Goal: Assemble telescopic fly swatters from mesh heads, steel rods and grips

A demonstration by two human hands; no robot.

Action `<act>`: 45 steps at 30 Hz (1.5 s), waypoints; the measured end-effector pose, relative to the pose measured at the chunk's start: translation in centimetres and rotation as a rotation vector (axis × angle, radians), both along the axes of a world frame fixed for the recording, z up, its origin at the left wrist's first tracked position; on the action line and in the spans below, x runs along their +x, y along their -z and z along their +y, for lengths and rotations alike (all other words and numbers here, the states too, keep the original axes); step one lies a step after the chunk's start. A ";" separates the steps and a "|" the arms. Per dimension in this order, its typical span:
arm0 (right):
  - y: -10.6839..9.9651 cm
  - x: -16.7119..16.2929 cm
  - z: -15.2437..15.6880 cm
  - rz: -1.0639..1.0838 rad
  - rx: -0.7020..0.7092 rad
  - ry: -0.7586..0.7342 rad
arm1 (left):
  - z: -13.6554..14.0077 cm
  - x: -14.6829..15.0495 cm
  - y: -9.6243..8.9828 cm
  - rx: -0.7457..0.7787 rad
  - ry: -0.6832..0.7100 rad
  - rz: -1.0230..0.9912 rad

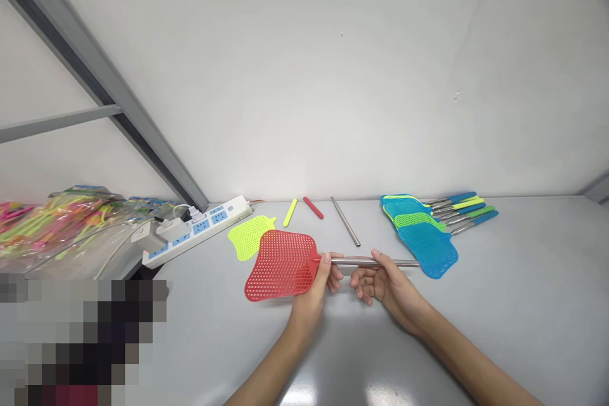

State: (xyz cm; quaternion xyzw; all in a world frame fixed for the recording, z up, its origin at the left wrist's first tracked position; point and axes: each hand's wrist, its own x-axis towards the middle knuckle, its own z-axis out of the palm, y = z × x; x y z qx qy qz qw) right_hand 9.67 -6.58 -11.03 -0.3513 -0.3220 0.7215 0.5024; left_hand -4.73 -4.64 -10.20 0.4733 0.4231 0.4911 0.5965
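Observation:
My left hand [311,295] is closed on the neck of a red fly swatter head [280,263], thumb on top where a metal tube [354,261] meets it. The perforated red head spreads to the left of that hand, above the table. My right hand [392,288] steadies the tube farther right between thumb and forefinger, its other fingers loosely curled below. How deep the red neck sits in the tube is hidden by my left thumb. Beyond my hands lie a yellow-green swatter head [250,236], a yellow grip [290,212], a red grip [313,207] and another metal tube [346,222].
Several whole fly swatters with blue and green heads [425,247] are stacked at the right. A white power strip [209,228] with plugs lies at the left, beside plastic-bagged colourful items [71,222]. The grey table [523,304] ends against a pale wall [333,76].

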 end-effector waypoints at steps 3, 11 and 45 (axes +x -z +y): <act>-0.1 -0.2 0.0 -0.016 0.011 -0.013 | -0.2 0.1 0.2 0.014 0.023 0.019; -0.1 -0.3 -0.1 -0.064 0.020 -0.048 | -0.1 0.4 0.4 -0.066 0.091 -0.007; 0.8 -5.9 12.8 0.081 -0.288 0.217 | 1.7 -2.1 -1.0 -0.043 -0.489 -0.363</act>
